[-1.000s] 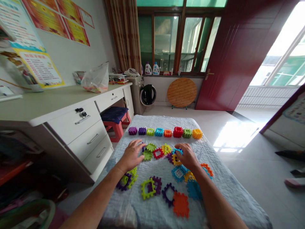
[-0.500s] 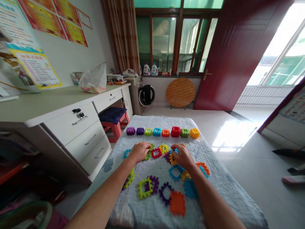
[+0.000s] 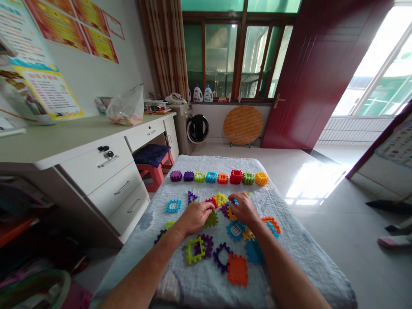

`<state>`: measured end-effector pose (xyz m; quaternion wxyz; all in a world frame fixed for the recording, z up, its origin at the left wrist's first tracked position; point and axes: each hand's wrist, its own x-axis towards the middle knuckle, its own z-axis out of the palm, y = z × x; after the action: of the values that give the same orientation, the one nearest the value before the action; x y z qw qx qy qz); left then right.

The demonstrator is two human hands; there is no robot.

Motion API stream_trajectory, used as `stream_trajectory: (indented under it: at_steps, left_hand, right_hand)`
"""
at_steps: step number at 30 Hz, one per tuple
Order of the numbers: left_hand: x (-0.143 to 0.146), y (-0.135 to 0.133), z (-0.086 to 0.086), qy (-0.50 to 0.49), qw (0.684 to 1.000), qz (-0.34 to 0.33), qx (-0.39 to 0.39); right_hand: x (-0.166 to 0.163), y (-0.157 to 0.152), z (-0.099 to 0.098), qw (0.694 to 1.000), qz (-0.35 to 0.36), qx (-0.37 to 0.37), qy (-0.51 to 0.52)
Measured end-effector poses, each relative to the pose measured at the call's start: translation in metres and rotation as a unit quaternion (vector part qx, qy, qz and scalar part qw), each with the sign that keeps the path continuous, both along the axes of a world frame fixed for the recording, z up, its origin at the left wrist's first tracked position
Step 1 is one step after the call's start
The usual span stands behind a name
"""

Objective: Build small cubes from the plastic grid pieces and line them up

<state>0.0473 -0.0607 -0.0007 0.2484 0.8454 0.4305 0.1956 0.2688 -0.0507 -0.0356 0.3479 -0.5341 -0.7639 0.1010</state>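
Note:
A low table under a pale blue quilted cloth (image 3: 289,240) carries coloured plastic interlocking tiles. A row of assembled cubes (image 3: 219,177) runs along its far side, purple at the left, yellow at the right. My left hand (image 3: 195,216) is closed around green tiles (image 3: 211,219) lifted off the cloth near the middle. My right hand (image 3: 243,209) is curled over a small heap of yellow, purple and blue tiles (image 3: 229,209). Loose flat tiles lie nearer me: a green frame (image 3: 194,251), a purple frame (image 3: 221,256), an orange tile (image 3: 237,270).
A white desk with drawers (image 3: 106,167) stands at the left, a plastic bag (image 3: 127,109) on it and a red stool (image 3: 154,165) beneath. A round wooden tabletop (image 3: 243,125) leans under the window. A dark red door (image 3: 309,73) stands open at the right.
My left hand closed on green tiles and drew them back toward me, uncovering a blue tile and a purple triangle at the left. My right hand stayed on the heap.

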Motion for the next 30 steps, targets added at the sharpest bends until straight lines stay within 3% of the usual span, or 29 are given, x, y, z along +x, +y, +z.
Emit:
stream_trajectory:
  at_steps: [4,9,13,16,21,26,30]
  left_hand:
    - [0.009,-0.002,-0.012,0.048,0.997,0.003,0.057]
    - [-0.014,0.013,-0.018,0.052,0.981,0.094,0.159]
    - [-0.038,0.02,-0.02,0.112,0.98,0.124,0.109]
    - [-0.045,0.019,-0.02,0.165,0.98,0.097,0.058]
    - [-0.042,0.015,-0.018,0.181,0.98,0.057,0.061]
    - [-0.043,0.017,-0.021,0.151,0.984,0.056,0.074]
    - [-0.046,0.016,-0.017,0.078,0.986,0.115,0.098]
  right_hand:
    - [0.001,0.001,-0.002,1.0,-0.003,0.003,-0.002]
    - [0.001,0.001,-0.004,1.0,0.002,0.005,-0.01]
    - [0.0,0.0,-0.003,1.0,0.008,0.001,-0.007]
    - [-0.001,0.0,-0.003,1.0,0.011,-0.006,-0.008]
    - [-0.001,0.002,-0.004,1.0,0.005,-0.013,-0.008]
    - [-0.001,0.002,-0.004,1.0,0.004,-0.018,-0.01]
    - [-0.001,0.002,-0.005,1.0,0.007,-0.017,-0.007]
